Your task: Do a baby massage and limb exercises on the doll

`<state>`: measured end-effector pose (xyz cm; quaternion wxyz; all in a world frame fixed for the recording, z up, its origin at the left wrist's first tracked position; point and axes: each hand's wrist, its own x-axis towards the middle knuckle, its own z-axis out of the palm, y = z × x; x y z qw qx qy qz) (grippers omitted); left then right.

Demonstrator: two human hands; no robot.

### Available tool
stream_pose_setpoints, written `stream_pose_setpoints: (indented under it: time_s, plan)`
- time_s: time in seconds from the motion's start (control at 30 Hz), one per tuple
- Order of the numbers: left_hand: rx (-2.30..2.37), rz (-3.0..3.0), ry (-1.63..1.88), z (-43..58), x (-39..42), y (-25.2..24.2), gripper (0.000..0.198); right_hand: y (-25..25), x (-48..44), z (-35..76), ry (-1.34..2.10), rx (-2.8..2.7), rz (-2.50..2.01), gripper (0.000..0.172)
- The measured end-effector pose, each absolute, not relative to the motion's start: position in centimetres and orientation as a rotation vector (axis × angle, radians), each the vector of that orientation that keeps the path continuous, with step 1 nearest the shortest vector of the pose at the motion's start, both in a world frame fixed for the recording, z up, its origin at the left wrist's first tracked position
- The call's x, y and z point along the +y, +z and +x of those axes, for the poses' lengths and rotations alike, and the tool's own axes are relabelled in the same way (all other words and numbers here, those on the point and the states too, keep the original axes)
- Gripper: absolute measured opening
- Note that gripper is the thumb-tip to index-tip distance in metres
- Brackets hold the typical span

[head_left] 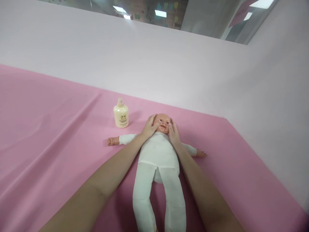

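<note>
A baby doll (pixel 158 154) in a white suit lies on its back on the pink sheet (pixel 48 129), arms spread, head pointing away from me. My left hand (pixel 150 126) lies flat against the left side of the doll's face, fingers stretched along the cheek and temple. My right hand (pixel 173 132) rests against the other cheek, fingers extended up beside the head. Neither hand grips anything. A cream lotion bottle (pixel 121 113) stands upright just left of the doll's head.
The pink sheet covers the whole surface and has long creases on the left. A pale pink wall (pixel 169 64) rises behind and along the right side. Glass with ceiling lights shows at the top.
</note>
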<state>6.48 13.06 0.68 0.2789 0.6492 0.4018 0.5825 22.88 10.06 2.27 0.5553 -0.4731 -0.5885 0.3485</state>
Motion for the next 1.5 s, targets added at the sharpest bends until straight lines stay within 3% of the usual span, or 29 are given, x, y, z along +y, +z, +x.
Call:
stream_pose_setpoints:
  time_s: [1.5]
  plan:
    - [1.077,1.761,1.563,6.39,13.52,0.35,0.051,1.90,10.26,23.12,0.763,-1.410,-1.143,0.076]
